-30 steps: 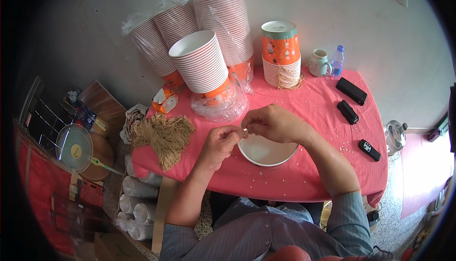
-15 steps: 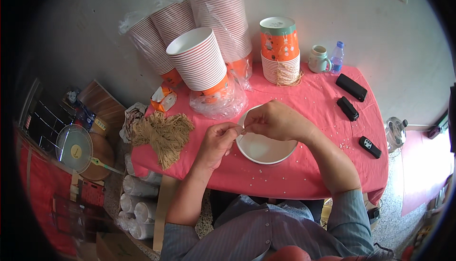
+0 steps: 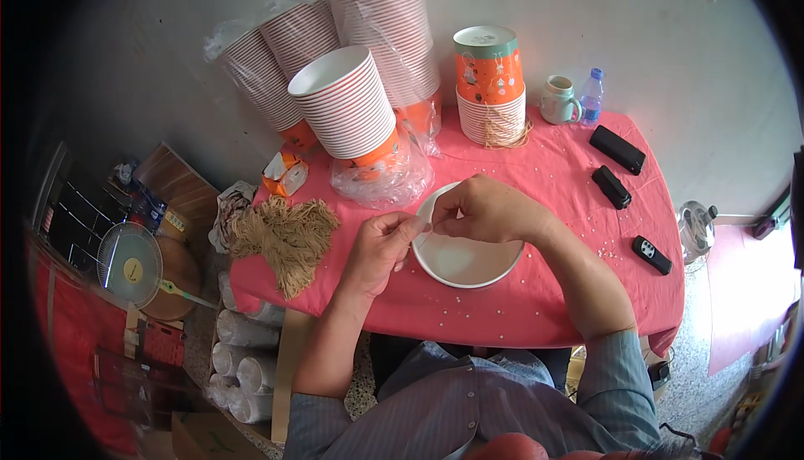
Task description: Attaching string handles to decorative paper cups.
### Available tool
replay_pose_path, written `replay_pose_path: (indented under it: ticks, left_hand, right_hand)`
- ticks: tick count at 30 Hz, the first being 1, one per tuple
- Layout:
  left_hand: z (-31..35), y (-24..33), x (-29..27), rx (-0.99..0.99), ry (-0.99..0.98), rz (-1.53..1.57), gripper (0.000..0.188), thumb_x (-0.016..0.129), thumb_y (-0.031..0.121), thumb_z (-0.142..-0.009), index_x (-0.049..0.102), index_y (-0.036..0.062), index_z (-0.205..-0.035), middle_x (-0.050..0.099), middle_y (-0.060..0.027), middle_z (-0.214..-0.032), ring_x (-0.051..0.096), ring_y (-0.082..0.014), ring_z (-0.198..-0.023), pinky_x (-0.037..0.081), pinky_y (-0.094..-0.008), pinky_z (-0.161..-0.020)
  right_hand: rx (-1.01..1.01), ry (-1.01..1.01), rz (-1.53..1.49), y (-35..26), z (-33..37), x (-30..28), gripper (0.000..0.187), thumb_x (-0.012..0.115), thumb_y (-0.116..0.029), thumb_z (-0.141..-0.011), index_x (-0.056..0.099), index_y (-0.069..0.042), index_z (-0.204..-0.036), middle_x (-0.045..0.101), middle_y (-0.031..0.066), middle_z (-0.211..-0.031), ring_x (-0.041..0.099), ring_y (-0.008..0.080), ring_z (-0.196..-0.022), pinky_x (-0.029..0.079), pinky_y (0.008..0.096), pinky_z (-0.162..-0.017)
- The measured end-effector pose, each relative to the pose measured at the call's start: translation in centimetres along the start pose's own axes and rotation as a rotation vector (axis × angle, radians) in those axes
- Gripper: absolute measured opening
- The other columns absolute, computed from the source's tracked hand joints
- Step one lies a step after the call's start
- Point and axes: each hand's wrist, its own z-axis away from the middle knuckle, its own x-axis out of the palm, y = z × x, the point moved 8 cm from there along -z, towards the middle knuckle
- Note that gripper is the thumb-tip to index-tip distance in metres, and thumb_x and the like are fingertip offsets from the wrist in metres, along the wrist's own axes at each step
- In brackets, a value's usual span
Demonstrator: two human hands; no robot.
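Observation:
My left hand (image 3: 377, 252) and my right hand (image 3: 490, 210) meet fingertip to fingertip near the left rim of a white round bowl (image 3: 474, 285). Both are closed in a pinch, and whatever sits between the fingers is too small to make out. My right hand hangs over the bowl's far side and hides part of it. Tiny white beads or crumbs (image 3: 469, 313) lie scattered on the pink tablecloth (image 3: 402, 313) around the bowl. Left of my left hand is a heap of tan strings (image 3: 289, 238).
Tall stacks of paper buckets (image 3: 347, 108), partly in plastic, stand at the back left. An upturned orange bucket (image 3: 488, 75) tops another stack. At right are a mug (image 3: 557, 100), a bottle (image 3: 592, 98), two black cases (image 3: 617, 150) and a remote (image 3: 651, 255).
The view has shifted slightly. My two hands stay pinched together at the bowl, with hardly any visible movement of the fingers.

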Motion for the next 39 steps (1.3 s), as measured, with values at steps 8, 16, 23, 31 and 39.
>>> replay_pose_path:
  ticks: [8, 16, 23, 31, 39]
  left_hand:
    - [0.2, 0.2, 0.2, -0.013, 0.013, 0.059, 0.031, 0.079, 0.031, -0.106, 0.079, 0.0010, -0.113, 0.051, 0.0091, -0.066, 0.041, -0.0003, -0.054, 0.032, -0.0217, -0.047]
    - [0.4, 0.1, -0.3, 0.050, 0.025, 0.159, 0.027, 0.076, 0.031, -0.108, 0.081, 0.0039, -0.111, 0.048, 0.0101, -0.065, 0.037, -0.0013, -0.053, 0.033, -0.0229, -0.049]
    - [0.9, -1.6, -1.1, 0.103, 0.066, 0.244, 0.023, 0.072, 0.030, -0.111, 0.078, 0.0074, -0.109, 0.043, 0.0107, -0.064, 0.039, -0.0024, -0.053, 0.035, -0.0242, -0.049]
    - [1.4, -2.5, -2.0, 0.110, 0.089, 0.240, 0.021, 0.071, 0.029, -0.112, 0.075, 0.0085, -0.109, 0.043, 0.0102, -0.066, 0.040, -0.0028, -0.055, 0.036, -0.0237, -0.050]
    - [1.7, -2.1, -1.9, 0.106, 0.073, 0.223, 0.022, 0.071, 0.029, -0.112, 0.076, 0.0073, -0.109, 0.046, 0.0097, -0.067, 0.042, -0.0027, -0.057, 0.037, -0.0231, -0.052]
  right_hand:
    - [0.014, -0.047, 0.056, 0.7, -0.2, 0.4, 0.019, 0.078, -0.018, -0.093, 0.083, -0.005, -0.106, 0.081, 0.0135, -0.092, 0.078, 0.0266, -0.084, 0.060, 0.0398, -0.081]
    - [-0.018, -0.053, 0.115, 0.7, -0.1, 0.3, 0.017, 0.077, -0.016, -0.090, 0.083, -0.005, -0.102, 0.080, 0.0139, -0.092, 0.077, 0.0285, -0.085, 0.060, 0.0404, -0.081]
    - [-0.047, -0.037, 0.124, 1.2, 0.1, -0.6, 0.012, 0.074, -0.014, -0.089, 0.079, -0.006, -0.097, 0.078, 0.0108, -0.087, 0.074, 0.0269, -0.078, 0.058, 0.0409, -0.077]
    - [-0.004, 0.051, 0.014, 1.4, 0.1, -2.4, 0.015, 0.072, -0.012, -0.092, 0.078, -0.005, -0.103, 0.073, 0.0074, -0.082, 0.072, 0.0204, -0.076, 0.057, 0.0378, -0.075]
    - [-0.009, 0.024, 0.127, 0.9, -0.2, 0.1, 0.025, 0.074, -0.022, -0.094, 0.081, -0.009, -0.114, 0.080, 0.0129, -0.093, 0.078, 0.0306, -0.086, 0.060, 0.0443, -0.083]
